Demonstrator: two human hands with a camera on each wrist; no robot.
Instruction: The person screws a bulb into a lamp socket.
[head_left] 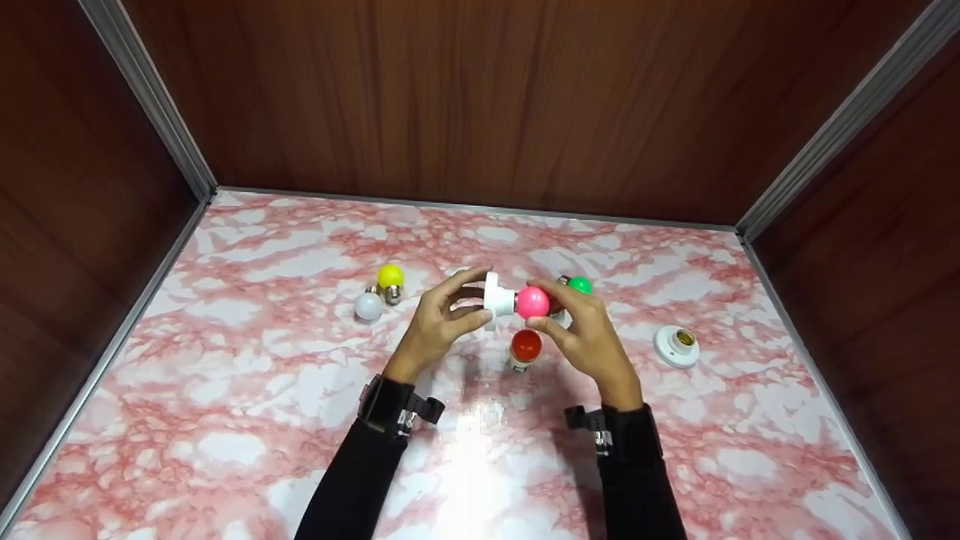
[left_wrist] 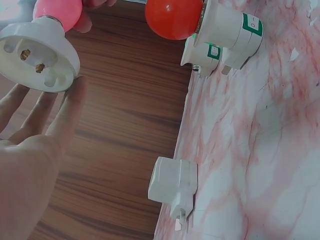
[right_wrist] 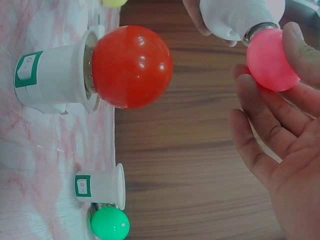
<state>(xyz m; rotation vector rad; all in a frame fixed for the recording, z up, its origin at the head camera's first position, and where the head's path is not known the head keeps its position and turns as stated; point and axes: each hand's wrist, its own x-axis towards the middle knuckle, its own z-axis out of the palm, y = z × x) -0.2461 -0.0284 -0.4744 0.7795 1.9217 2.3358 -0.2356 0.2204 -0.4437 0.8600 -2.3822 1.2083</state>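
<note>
My left hand grips a white round lamp holder by the rim of its base, thumb on the near side. In the left wrist view, the holder's underside shows two brass terminals. My right hand pinches a pink bulb between thumb and fingers. The bulb's metal screw end sits at the holder's mouth, with a band of metal showing between them. Both are held sideways above the table. Below them, a red bulb stands upright in a white socket with a switch.
A yellow bulb and a white bulb lie to the left. Behind my right hand are a green bulb and another switched socket. A second round lamp holder sits at right. A white plug adapter stands on the table.
</note>
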